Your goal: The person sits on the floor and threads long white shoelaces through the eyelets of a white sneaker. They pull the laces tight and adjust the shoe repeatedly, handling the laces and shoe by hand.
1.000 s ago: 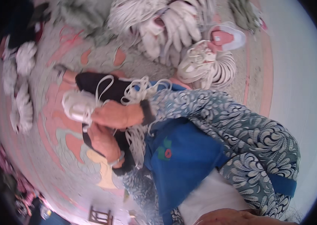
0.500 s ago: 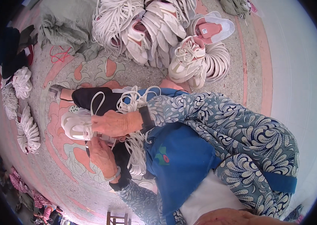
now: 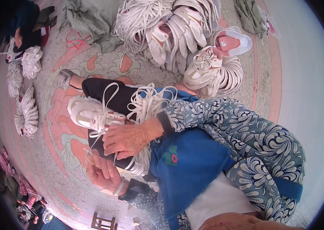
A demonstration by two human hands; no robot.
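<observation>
A white and beige sneaker (image 3: 81, 113) rests across my dark-trousered legs, its toe pointing left. A long loop of its white shoelace stands up above it, and more lace trails toward my hands. My left hand (image 3: 102, 172), the lower one, pinches a thin strand between thumb and finger beside the shoe, the other fingers loosely bent. Just above it, my right hand (image 3: 133, 138) is curled palm down by the shoe's heel end, with a strand of lace at its fingertips. A large bundle of white shoelaces (image 3: 141, 163) lies over my lap, partly covered by my right hand and wrist.
Ahead on the patterned floor lies a big heap of white sneakers (image 3: 185, 34) with laces. Beside it are a laced sneaker (image 3: 200, 73) and a pink-lined shoe part (image 3: 229, 42). Grey-green cloth (image 3: 89, 27), more shoe rows (image 3: 27, 113), another person (image 3: 26, 30) and a wooden stool (image 3: 103, 221) surround me.
Both hands have come away from the front of the sneaker, toward me and lower in the view, drawing lace. More of the shoe now shows. The whole view has shifted slightly.
</observation>
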